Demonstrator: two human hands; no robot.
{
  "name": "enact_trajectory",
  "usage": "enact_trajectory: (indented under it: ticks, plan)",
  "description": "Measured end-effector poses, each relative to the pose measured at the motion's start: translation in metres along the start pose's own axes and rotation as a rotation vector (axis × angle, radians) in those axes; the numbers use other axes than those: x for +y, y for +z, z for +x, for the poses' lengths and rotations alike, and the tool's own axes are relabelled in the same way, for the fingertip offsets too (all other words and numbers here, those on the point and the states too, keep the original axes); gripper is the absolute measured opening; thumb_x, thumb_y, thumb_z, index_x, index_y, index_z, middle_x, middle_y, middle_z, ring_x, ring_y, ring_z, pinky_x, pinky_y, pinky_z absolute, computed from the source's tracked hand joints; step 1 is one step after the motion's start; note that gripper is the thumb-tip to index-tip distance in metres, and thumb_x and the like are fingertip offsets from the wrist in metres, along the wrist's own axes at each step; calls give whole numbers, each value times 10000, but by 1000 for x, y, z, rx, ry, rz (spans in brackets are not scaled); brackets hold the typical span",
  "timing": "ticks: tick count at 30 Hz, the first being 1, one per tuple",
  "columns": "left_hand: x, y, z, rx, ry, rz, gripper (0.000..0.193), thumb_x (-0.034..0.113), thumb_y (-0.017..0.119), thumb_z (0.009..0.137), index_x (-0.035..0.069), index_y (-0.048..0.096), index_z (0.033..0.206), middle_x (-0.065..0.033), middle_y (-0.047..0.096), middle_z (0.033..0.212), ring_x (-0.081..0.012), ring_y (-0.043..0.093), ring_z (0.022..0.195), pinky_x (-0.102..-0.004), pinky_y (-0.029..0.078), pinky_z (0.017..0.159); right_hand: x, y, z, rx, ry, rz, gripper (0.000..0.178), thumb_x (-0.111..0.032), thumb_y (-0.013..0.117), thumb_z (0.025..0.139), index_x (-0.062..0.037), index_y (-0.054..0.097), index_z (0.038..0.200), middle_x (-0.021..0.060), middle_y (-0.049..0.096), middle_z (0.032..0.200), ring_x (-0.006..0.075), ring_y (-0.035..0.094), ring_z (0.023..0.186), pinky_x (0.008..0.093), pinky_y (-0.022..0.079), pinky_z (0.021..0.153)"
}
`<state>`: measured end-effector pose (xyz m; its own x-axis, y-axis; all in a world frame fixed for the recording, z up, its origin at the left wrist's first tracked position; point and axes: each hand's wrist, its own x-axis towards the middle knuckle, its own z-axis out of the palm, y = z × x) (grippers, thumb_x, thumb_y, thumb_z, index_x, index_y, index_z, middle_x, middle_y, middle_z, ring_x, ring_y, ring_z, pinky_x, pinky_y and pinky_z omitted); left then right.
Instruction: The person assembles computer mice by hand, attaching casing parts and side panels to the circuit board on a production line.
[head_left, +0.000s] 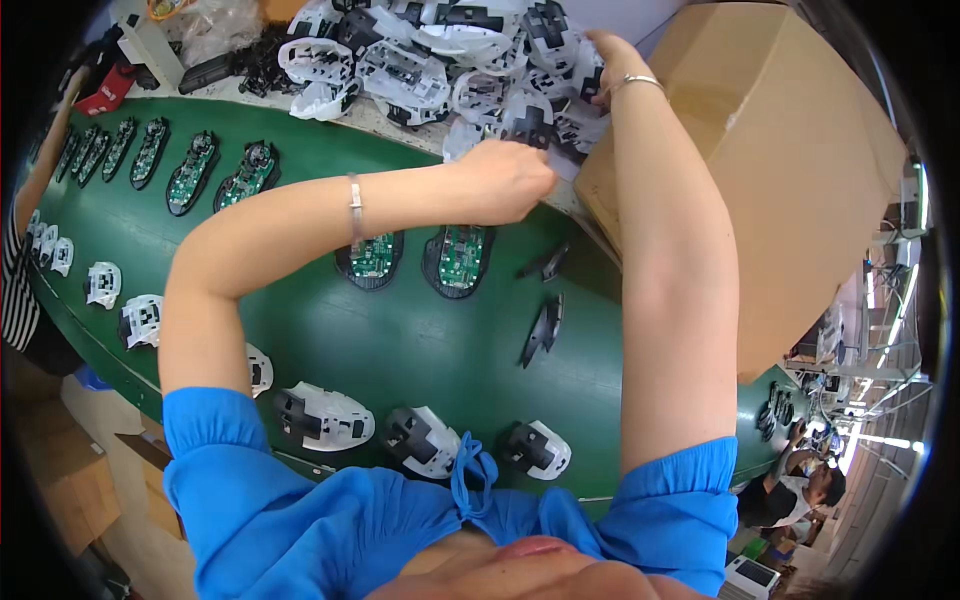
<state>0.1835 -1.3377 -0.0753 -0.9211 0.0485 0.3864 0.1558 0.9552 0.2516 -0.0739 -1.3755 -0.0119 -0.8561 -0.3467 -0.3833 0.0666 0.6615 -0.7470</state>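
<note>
My right hand (610, 68) reaches to the far side of the bench, into a heap of white and black mouse shells (405, 75). Its fingers and thumb close around a white shell (587, 75) at the heap's right edge. My left hand (512, 182) is a fist just in front of the heap; anything inside it is hidden. Below my left forearm, black mouse bases with green circuit boards (460, 262) lie on the green belt (430, 340). Small dark plastic pieces (543, 330) lie right of them.
A big cardboard box (770, 130) stands close against my right arm. White and black shells (325, 417) line the belt's near edge; more boards (192, 172) run along its far left. Another person's arm (40, 165) is at the far left; a person (800, 490) is at right.
</note>
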Motion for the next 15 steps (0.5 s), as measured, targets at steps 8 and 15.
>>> enact_trajectory:
  ticks: [8, 15]
  plan:
    - [-28, 49, 3, -127, -12, 426, 110, 155, 581, 705, 64, 637, 679, -86, 623, 762, -227, 603, 865, -341, 488, 702, 36, 27, -110, -483, -15, -1183, 203, -190, 682, 748, -33, 662, 875, 76, 658, 841, 193, 648, 684, 400, 509, 706]
    - [-60, 33, 9, 131, 37, 851, 182, 185, 575, 719, 39, 682, 734, -129, 629, 850, -267, 555, 916, -352, 413, 811, 72, 40, -95, -566, -158, -1095, 125, -98, 621, 757, -11, 657, 839, 111, 651, 708, 195, 614, 556, 306, 496, 488]
